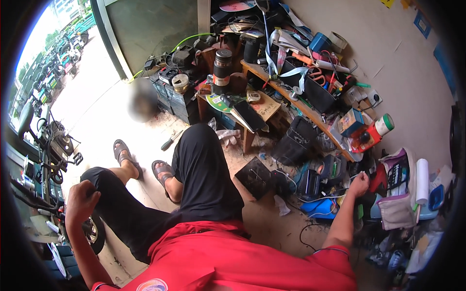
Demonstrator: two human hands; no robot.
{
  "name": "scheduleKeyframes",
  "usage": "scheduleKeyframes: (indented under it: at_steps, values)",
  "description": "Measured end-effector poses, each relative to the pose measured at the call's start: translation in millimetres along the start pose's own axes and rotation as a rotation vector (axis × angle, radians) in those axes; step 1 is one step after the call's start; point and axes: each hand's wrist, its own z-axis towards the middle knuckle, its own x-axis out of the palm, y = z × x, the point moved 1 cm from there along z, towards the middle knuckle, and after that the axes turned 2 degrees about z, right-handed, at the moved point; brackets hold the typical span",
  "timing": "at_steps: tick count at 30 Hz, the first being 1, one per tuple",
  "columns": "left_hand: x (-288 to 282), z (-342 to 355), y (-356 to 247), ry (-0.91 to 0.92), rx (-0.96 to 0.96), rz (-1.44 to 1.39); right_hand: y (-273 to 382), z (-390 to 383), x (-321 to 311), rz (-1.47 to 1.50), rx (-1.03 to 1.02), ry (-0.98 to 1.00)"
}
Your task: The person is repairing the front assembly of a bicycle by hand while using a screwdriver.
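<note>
My left hand (81, 202) is beside my bent left knee, its fingers curled. A dark patch shows between thumb and fingers, and I cannot tell whether it is the black trouser cloth (133, 211) or a held thing. Out to the right, my right hand (359, 184) is over a cluttered heap, fingertips drawn together; whatever they hold, if anything, is too small to name. Close to that hand are a white cable (310, 200), a black device with a green part (334, 167) and an open grey and purple bag (395, 211).
A wooden shelf (301, 109) holds tools, scissors and papers. On a low stand are a dark flask (222, 68) and a black phone (251, 115). A black bin (296, 140) stands below. A screwdriver (170, 141) lies near my sandals. At left stands a bicycle (53, 140).
</note>
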Motion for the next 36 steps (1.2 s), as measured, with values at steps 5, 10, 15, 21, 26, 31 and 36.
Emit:
scheduleKeyframes:
  at_steps: [5, 10, 15, 21, 26, 31, 36]
  values:
    - [1.1, -8.7, 0.3, -0.035, 0.058, -0.078, 25.3, 17.3, -38.9, 0.404, -0.055, -0.174]
    - [-4.9, -37.0, -6.5, -0.081, 0.055, -0.176, 224.1, -30.5, -95.3, 1.099, -0.238, -0.118]
    - [-7.5, -32.3, -3.6, -0.056, 0.09, -0.079, 366.2, -97.6, -142.4, 1.545, -0.124, 0.171]
    - [-26.8, -82.3, 50.6, -0.067, 0.005, -0.16, 541.1, -228.5, -130.5, 1.713, -0.247, 0.685]
    - [-49.3, -129.8, 95.4, -0.048, -0.105, -0.149, 654.9, -361.4, -156.6, 1.752, -0.411, 1.125]
    - [-73.7, -161.4, 126.4, -0.282, -0.074, -0.196, 727.7, -492.0, -205.5, 1.778, -0.644, 1.637]
    - [-70.5, -143.5, 151.8, -0.552, 0.129, -0.092, 748.9, -594.6, -284.7, 1.607, -1.476, 1.88]
